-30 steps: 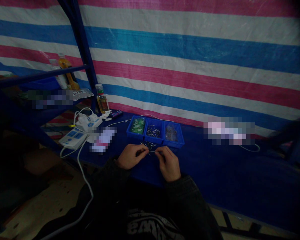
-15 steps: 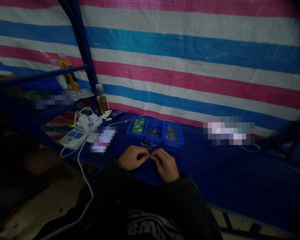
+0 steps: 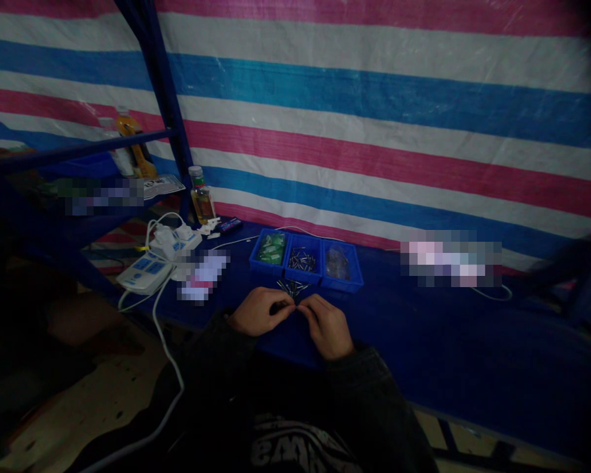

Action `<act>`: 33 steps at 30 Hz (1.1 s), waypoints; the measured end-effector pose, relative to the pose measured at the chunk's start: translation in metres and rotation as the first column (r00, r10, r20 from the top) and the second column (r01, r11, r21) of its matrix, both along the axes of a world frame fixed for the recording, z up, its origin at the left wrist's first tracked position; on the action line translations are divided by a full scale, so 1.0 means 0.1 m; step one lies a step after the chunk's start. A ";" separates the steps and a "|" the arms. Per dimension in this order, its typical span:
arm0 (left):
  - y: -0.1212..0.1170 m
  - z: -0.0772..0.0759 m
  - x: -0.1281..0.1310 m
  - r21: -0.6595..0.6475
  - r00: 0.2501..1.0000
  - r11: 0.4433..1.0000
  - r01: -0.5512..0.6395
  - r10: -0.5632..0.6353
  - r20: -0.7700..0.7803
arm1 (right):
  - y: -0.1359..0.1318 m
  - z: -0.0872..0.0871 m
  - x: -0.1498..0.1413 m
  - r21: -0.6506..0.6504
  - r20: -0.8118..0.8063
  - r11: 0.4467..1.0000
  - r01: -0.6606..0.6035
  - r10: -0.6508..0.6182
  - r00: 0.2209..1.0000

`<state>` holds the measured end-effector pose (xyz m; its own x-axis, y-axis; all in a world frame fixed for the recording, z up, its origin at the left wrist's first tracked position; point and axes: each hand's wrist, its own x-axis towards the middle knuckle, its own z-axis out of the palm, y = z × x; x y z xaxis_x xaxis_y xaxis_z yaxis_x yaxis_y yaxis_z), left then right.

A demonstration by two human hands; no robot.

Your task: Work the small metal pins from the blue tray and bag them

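"Left hand (image 3: 262, 310) and right hand (image 3: 328, 325) are nearly fingertip to fingertip. What's in them?"

"Each has thumb and forefinger pinched closed. Anything between the tips is too small and dim to make out, so I can't tell."

"Why so close together?"

"For fine control, I'd judge: two pinches facing each other can steady something tiny. Both wrists look low, near the table edge, which would help."

"And the loose metal pins (image 3: 290, 288)?"

"On the blue table (image 3: 398, 322), just beyond the fingertips, probably put there to be picked up without a reach."

"Behind them?"

"Three blue trays side by side: the left tray (image 3: 266, 268) with green packets (image 3: 272, 248), the middle tray (image 3: 301, 276) with more pins, the right tray (image 3: 342, 284) with clear pieces (image 3: 337, 263). Separate trays likely stop small parts mixing."

"Further out?"

"Off to the left, a power strip (image 3: 186, 244) and a bottle (image 3: 203, 203), well apart from the hands, presumably out of the elbows' way."
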<state>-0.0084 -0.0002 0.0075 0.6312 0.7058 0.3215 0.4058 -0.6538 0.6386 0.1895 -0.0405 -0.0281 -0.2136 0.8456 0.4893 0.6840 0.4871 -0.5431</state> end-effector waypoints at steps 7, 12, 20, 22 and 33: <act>0.01 -0.02 0.00 -0.005 0.997 0.998 -0.069 0.069 0.026 | -0.01 0.03 0.00 0.029 -0.074 0.999 0.025 -0.022 0.997; 0.01 0.00 -0.01 -0.022 0.995 0.996 -0.091 0.092 0.043 | -0.01 0.03 0.01 0.047 -0.128 0.996 0.078 -0.071 0.989; 0.01 0.02 -0.01 -0.031 0.995 0.996 -0.083 0.084 0.046 | -0.01 0.04 0.02 0.068 -0.156 0.994 0.084 -0.073 0.985; 0.01 0.01 -0.02 -0.032 0.996 0.996 -0.078 0.079 0.036 | 0.00 0.03 0.02 0.060 -0.146 0.996 0.073 -0.063 0.987; 0.01 0.00 -0.01 -0.025 1.000 1.000 -0.002 0.001 -0.009 | -0.01 0.04 -0.01 0.014 0.004 0.999 -0.035 0.035 0.999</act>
